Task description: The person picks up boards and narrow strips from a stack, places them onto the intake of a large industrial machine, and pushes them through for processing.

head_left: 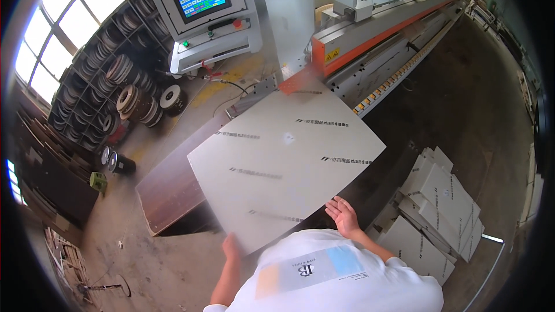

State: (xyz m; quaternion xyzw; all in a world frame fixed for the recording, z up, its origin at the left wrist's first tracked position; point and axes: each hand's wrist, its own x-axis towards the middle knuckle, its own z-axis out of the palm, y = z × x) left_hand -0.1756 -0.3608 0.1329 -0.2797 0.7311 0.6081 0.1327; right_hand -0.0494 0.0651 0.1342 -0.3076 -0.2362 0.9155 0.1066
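A large pale grey rectangular panel (277, 156), printed with dark markings, lies slanted before me, its far corner at the orange-edged machine (370, 32). My left hand (231, 247) is closed on the panel's near left edge, close to the near corner; the edge partly hides its fingers. Beside the near right edge, my right hand (343, 217) is held with palm up and fingers stretched out. Its fingertips come close to that edge, and whether they touch it I cannot tell. Under the panel's left side is a long brown board-like support (179, 188).
A control console (208, 17) with a lit screen stands at the far left of the machine. Behind it, a rack (98, 60) holds many edging rolls. Stacked pale panels (442, 202) lie on the right. A green stool (98, 181) and dark boards (49, 173) are left.
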